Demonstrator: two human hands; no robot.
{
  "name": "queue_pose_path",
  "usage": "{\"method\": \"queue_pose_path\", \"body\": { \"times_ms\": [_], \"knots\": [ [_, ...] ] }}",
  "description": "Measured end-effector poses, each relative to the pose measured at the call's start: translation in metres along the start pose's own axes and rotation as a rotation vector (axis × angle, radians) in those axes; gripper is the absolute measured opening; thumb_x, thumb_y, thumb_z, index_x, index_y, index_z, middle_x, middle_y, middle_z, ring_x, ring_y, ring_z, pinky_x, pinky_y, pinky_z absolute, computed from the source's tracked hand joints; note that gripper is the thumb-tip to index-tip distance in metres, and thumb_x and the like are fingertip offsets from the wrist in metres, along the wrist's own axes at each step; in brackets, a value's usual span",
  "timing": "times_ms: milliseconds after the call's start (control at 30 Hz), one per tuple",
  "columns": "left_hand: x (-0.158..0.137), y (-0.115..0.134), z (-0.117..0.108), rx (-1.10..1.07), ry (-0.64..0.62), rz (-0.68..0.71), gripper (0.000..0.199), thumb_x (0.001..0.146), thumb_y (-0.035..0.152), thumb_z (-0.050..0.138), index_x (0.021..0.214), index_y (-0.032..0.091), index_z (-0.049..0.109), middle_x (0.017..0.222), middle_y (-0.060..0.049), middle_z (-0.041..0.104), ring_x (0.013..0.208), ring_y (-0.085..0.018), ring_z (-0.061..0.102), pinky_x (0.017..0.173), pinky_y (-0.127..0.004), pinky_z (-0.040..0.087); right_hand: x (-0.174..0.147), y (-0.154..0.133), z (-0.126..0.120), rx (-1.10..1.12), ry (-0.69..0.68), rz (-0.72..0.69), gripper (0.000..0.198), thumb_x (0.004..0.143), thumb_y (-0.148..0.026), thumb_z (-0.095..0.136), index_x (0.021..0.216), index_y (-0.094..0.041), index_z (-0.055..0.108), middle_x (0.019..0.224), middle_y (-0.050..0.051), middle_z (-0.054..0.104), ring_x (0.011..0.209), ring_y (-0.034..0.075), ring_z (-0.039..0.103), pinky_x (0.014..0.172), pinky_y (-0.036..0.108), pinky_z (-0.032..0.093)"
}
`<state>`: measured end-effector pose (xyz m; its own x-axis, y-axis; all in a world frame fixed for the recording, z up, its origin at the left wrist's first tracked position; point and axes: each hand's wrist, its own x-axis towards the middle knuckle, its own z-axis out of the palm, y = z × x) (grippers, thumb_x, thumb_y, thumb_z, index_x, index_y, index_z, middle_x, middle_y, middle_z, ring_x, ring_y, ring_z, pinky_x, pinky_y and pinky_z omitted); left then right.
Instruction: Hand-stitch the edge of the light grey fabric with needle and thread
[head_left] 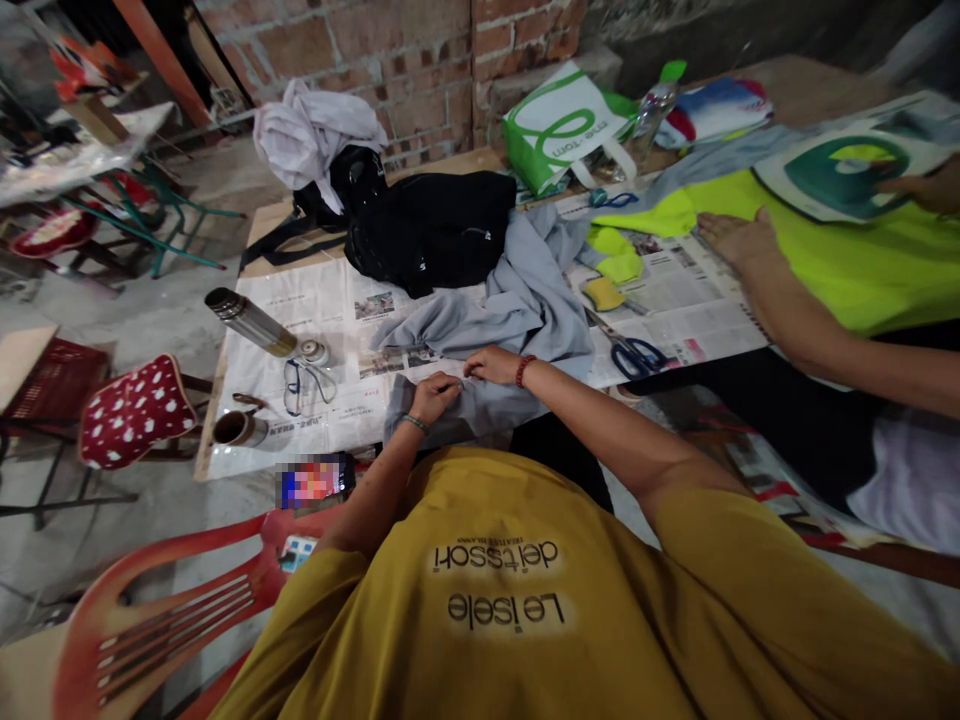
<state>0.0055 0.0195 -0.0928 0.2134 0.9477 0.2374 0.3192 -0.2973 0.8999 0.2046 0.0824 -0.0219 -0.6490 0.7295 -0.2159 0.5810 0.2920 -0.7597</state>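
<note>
A length of grey fabric (pixel 536 300) lies crumpled across the newspaper and hangs over the table's front edge. My left hand (pixel 435 400), with a band at the wrist, is pinched closed on it near that edge. Just to the right, my right hand (pixel 493 365), wearing a red bead bracelet, also pinches the cloth. The two hands are close together but apart, and their fingertips partly hide what they grip. Blue-handled scissors (pixel 637 352) lie right of the fabric. A pair of glasses (pixel 304 388) rests to the left.
Left on the table stand a steel thermos (pixel 251 320) and a cup (pixel 240 428). Behind the fabric sits a black bag (pixel 435 230), with a green-white bag (pixel 562 130) farther right. Another person's hands work there with an iron (pixel 844 170) on lime fabric (pixel 832 265).
</note>
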Motion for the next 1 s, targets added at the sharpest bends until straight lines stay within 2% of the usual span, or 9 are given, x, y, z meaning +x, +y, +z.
{"method": "queue_pose_path", "body": {
  "times_ms": [100,200,267,333,467,567,667,833,1000],
  "knots": [
    [0.000,-0.001,0.000,0.027,-0.005,0.004,0.008,0.081,0.026,0.071,0.080,0.019,0.075,0.079,-0.005,0.070,0.076,-0.017,0.065,0.076,-0.030,0.054,0.000,-0.007,-0.002,0.285,0.029,0.177,0.023,0.081,-0.003,0.059,0.095,-0.016,0.072,0.065,-0.002,0.069,0.059,0.009,0.063,0.059,0.018,0.047],
    [0.000,-0.001,0.001,0.057,-0.014,0.006,0.009,0.082,0.027,0.071,0.082,0.020,0.075,0.081,-0.004,0.070,0.078,-0.016,0.065,0.078,-0.029,0.054,0.000,-0.014,-0.003,0.613,0.066,0.345,0.031,0.082,-0.006,0.067,0.110,-0.015,0.063,0.061,-0.003,0.067,0.050,0.009,0.061,0.046,0.016,0.041],
    [0.000,-0.002,0.001,0.072,-0.024,0.008,0.010,0.083,0.028,0.071,0.084,0.020,0.076,0.081,-0.004,0.070,0.078,-0.016,0.065,0.078,-0.029,0.053,0.001,-0.018,-0.002,0.764,0.082,0.426,0.029,0.082,-0.009,0.071,0.108,-0.014,0.060,0.062,-0.002,0.068,0.049,0.010,0.062,0.041,0.016,0.037],
    [0.000,-0.003,0.001,0.076,-0.033,0.012,0.010,0.083,0.028,0.070,0.085,0.020,0.076,0.082,-0.004,0.070,0.079,-0.016,0.065,0.079,-0.029,0.053,0.003,-0.020,0.002,0.820,0.082,0.483,0.019,0.083,-0.015,0.074,0.095,-0.014,0.060,0.062,-0.001,0.068,0.048,0.009,0.061,0.040,0.016,0.035],
    [0.000,-0.002,0.001,0.060,-0.032,0.004,0.009,0.083,0.027,0.070,0.086,0.020,0.076,0.083,-0.005,0.070,0.080,-0.018,0.065,0.081,-0.032,0.053,0.008,-0.024,0.011,0.664,0.107,0.506,0.021,0.086,-0.023,0.072,0.072,-0.014,0.059,0.057,-0.001,0.064,0.044,0.005,0.052,0.042,0.016,0.035],
    [0.000,0.000,0.002,0.038,-0.023,-0.012,0.008,0.083,0.025,0.071,0.085,0.019,0.075,0.083,-0.006,0.069,0.080,-0.018,0.064,0.081,-0.033,0.052,0.012,-0.026,0.017,0.373,0.137,0.469,0.025,0.089,-0.024,0.065,0.066,-0.015,0.062,0.055,-0.001,0.061,0.047,0.006,0.047,0.048,0.019,0.037],
    [-0.001,0.005,0.004,0.033,-0.012,-0.025,0.008,0.084,0.025,0.072,0.084,0.017,0.073,0.083,-0.006,0.069,0.081,-0.019,0.062,0.083,-0.033,0.051,0.015,-0.025,0.021,0.131,0.152,0.459,0.023,0.084,-0.020,0.062,0.062,-0.015,0.065,0.052,-0.002,0.055,0.051,0.009,0.046,0.052,0.021,0.037],
    [-0.002,0.013,0.005,0.059,-0.006,-0.014,0.012,0.087,0.028,0.069,0.083,0.017,0.072,0.081,-0.005,0.066,0.078,-0.019,0.060,0.081,-0.034,0.051,0.014,-0.024,0.026,0.110,0.144,0.458,0.016,0.077,-0.015,0.061,0.061,-0.015,0.065,0.049,-0.004,0.046,0.050,0.008,0.040,0.049,0.022,0.030],
    [-0.003,0.015,0.005,0.060,0.019,-0.022,0.010,0.086,0.027,0.069,0.083,0.018,0.071,0.080,-0.005,0.066,0.079,-0.020,0.061,0.081,-0.036,0.052,0.007,-0.026,0.031,0.154,0.138,0.447,0.014,0.078,-0.018,0.059,0.065,-0.014,0.066,0.052,-0.005,0.046,0.051,0.008,0.038,0.048,0.021,0.029]
  ]
}}
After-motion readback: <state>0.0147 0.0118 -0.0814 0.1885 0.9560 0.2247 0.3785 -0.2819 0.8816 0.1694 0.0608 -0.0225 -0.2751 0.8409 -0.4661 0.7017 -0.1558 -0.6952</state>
